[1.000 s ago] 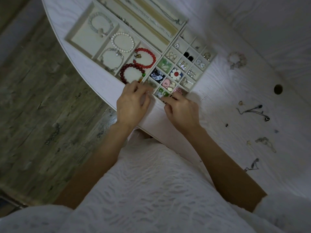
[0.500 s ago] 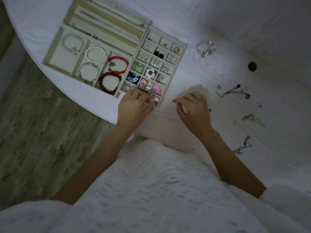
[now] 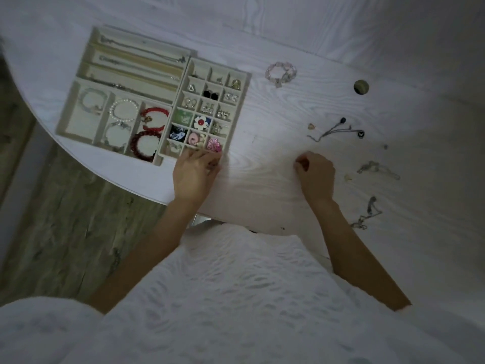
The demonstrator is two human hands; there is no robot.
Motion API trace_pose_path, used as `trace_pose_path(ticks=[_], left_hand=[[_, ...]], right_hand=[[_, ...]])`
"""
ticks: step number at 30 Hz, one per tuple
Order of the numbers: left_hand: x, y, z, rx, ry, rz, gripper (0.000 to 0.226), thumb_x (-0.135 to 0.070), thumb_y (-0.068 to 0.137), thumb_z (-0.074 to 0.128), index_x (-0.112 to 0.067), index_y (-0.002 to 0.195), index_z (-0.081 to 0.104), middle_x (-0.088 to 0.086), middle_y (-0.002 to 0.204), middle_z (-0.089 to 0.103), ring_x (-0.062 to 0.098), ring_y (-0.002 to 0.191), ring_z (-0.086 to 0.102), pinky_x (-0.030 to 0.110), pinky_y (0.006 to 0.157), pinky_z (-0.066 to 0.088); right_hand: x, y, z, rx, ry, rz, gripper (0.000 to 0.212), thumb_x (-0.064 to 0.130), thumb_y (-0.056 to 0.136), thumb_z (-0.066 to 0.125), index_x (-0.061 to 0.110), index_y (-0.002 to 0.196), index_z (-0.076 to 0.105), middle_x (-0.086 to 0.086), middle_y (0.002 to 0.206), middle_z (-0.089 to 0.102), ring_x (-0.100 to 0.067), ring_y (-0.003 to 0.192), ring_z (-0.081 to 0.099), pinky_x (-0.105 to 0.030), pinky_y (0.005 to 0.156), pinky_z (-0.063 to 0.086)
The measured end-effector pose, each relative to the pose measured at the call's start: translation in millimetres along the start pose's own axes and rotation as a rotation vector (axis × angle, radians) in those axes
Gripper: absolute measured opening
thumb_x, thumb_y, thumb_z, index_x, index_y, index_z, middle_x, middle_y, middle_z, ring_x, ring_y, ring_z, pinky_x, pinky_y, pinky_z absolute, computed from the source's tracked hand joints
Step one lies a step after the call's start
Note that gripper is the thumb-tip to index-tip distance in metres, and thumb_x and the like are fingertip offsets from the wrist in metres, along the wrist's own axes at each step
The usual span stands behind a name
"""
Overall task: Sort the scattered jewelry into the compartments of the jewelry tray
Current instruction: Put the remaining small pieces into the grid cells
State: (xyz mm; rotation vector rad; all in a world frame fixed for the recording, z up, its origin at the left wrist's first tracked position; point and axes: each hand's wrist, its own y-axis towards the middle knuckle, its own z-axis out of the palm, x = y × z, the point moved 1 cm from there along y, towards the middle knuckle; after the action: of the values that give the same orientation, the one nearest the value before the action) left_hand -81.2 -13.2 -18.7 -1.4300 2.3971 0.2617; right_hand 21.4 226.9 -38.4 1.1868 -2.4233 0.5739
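Observation:
The cream jewelry tray (image 3: 238,109) lies at the table's left, with bracelets, chains and small pieces in its compartments. My left hand (image 3: 195,173) rests its fingertips on the near corner of the small-compartment section, beside a pink flower piece (image 3: 214,144). My right hand (image 3: 316,174) is on the bare table with its fingers curled; nothing shows in them. Loose jewelry lies to its right: a dark cord necklace (image 3: 338,130), a silver chain (image 3: 378,168), another chain (image 3: 367,214) and a tiny pale piece (image 3: 347,176). A pale bead bracelet (image 3: 280,73) lies past the tray.
The white wood-grain table (image 3: 262,179) has a curved near edge, with wooden floor (image 3: 65,232) below on the left. A round cable hole (image 3: 361,87) sits at the far right. My white garment fills the bottom of the view.
My right hand left the tray's near corner, moved right across the table toward the loose jewelry and curled its fingers. My left hand stayed at the tray corner.

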Motion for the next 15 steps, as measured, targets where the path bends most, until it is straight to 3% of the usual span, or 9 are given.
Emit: trace_pose_path(ticks=[7, 10, 12, 15], left_hand=[[0, -3, 2, -0.014, 0.044, 0.015, 0.022, -0.018, 0.078, 0.074, -0.015, 0.1, 0.074, 0.005, 0.087, 0.073, 0.03, 0.079, 0.057, 0.032, 0.067, 0.04], [6, -2, -6, -0.031, 0.088, 0.1, 0.022, -0.033, 0.084, 0.063, -0.02, 0.098, 0.075, 0.001, 0.087, 0.072, 0.027, 0.079, 0.055, 0.032, 0.067, 0.03], [14, 2, -19, -0.097, 0.093, 0.127, 0.031, -0.041, 0.087, 0.053, -0.022, 0.098, 0.074, -0.001, 0.09, 0.07, 0.024, 0.08, 0.051, 0.032, 0.068, 0.025], [42, 12, -39, -0.198, 0.064, -0.03, 0.03, -0.038, 0.089, 0.052, -0.022, 0.105, 0.072, 0.002, 0.096, 0.068, 0.027, 0.086, 0.052, 0.033, 0.071, 0.026]], right_hand=[[1, -1, 4, 0.004, -0.086, -0.166, 0.012, 0.006, 0.094, 0.046, 0.001, 0.09, 0.056, -0.014, 0.088, 0.056, -0.025, 0.078, 0.05, -0.03, 0.064, 0.036], [8, -1, 2, 0.044, -0.024, -0.233, 0.01, 0.004, 0.094, 0.046, 0.002, 0.088, 0.054, -0.013, 0.085, 0.055, -0.023, 0.076, 0.048, -0.032, 0.064, 0.037], [14, 4, -5, 0.124, 0.054, -0.261, 0.009, 0.005, 0.092, 0.051, 0.006, 0.086, 0.057, -0.006, 0.08, 0.057, -0.017, 0.071, 0.05, -0.026, 0.063, 0.041], [39, 20, -14, 0.28, 0.184, -0.217, 0.007, 0.006, 0.089, 0.06, 0.012, 0.086, 0.064, 0.003, 0.078, 0.062, -0.005, 0.068, 0.055, -0.012, 0.066, 0.043]])
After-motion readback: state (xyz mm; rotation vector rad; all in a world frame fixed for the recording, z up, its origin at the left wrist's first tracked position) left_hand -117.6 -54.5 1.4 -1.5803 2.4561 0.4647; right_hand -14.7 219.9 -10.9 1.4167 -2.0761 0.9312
